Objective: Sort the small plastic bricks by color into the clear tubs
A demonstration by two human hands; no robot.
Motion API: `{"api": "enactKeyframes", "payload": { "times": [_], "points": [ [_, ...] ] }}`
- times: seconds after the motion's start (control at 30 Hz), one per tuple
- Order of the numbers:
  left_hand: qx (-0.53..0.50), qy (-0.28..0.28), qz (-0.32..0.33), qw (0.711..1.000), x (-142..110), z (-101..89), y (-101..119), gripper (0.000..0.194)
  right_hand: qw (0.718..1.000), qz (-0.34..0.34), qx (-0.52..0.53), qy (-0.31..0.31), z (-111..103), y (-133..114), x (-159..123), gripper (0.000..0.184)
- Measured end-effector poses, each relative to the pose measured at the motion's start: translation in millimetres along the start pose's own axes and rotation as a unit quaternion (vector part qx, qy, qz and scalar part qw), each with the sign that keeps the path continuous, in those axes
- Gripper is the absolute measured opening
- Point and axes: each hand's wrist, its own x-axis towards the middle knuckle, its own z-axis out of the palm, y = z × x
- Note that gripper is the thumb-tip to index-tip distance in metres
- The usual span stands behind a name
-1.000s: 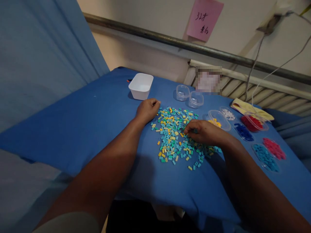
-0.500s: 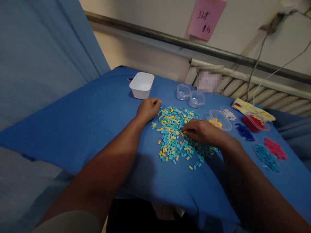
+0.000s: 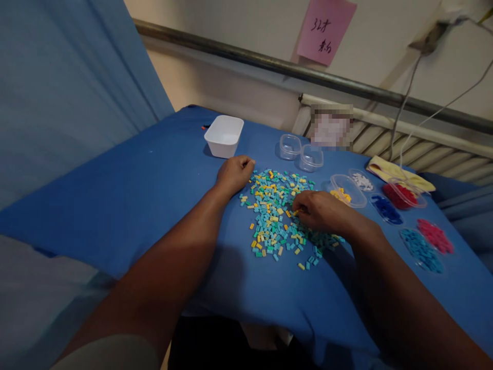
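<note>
Presently right hand [image 3: 318, 209] over bricks [image 3: 271, 205], left hand [image 3: 234, 174] beside

In dim light, we are seeing soft shadows on the surface [image 3: 134, 195] and pixelation over the radiator [image 3: 373, 137].

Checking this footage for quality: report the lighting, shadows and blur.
Head view: dim light, a shadow on the blue cloth beside the left forearm; head view: shade hides the right hand's grip; head view: pink bricks look softer than the loose bricks; head view: blocky pixels cover the paper at the radiator.
</note>
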Motion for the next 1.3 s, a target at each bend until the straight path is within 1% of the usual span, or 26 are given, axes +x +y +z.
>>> {"api": "enactKeyframes", "payload": {
  "times": [0.27, 0.57, 0.63, 0.77, 0.9, 1.0, 1.1, 1.13, 1.2, 1.3],
  "points": [
    [-0.006, 0.0, 0.001, 1.0, -0.1, 0.2, -0.7, 0.034, 0.999, -0.021, -0.013, -0.02, -3.2, -5.0, -3.9, 0.017],
    [0.006, 0.002, 0.006, 1.0, 0.7, 1.1, -2.0, 0.035, 0.998, -0.012, -0.057, -0.038, -7.6, -27.2, -1.8, 0.019],
    [0.002, 0.003, 0.007, 1.0, 0.7, 1.1, -1.7, 0.034, 0.998, -0.011, -0.044, -0.04, -7.9, -27.3, -2.2, 0.021],
    [-0.004, 0.005, 0.008, 1.0, 0.2, 0.7, -1.1, 0.033, 0.999, -0.018, -0.01, -0.045, -5.6, -19.7, -3.2, 0.028],
    [-0.01, 0.001, 0.005, 1.0, 0.0, 0.5, -1.4, 0.033, 0.999, 0.0, -0.022, -0.047, -4.6, -18.8, -3.7, 0.026],
    [-0.009, 0.002, 0.007, 1.0, 0.4, 0.8, -1.8, 0.034, 0.998, 0.012, -0.053, -0.042, -4.0, -28.1, -1.5, 0.021],
    [-0.002, 0.002, 0.006, 1.0, 0.8, 1.1, -1.9, 0.034, 0.996, 0.042, -0.081, -0.019, -1.2, -35.6, 3.5, 0.019],
    [-0.001, 0.002, 0.004, 1.0, 0.8, 1.1, -1.8, 0.034, 0.996, 0.05, -0.079, -0.013, -0.3, -35.2, 4.7, 0.018],
    [-0.002, 0.001, 0.002, 1.0, 0.6, 1.1, -1.7, 0.035, 0.998, 0.041, -0.048, -0.013, 0.2, -29.0, 5.2, 0.017],
    [-0.004, 0.003, 0.003, 1.0, 0.2, 1.0, -1.6, 0.035, 0.999, 0.015, 0.037, -0.003, -4.1, -11.6, -0.1, 0.016]
  ]
}}
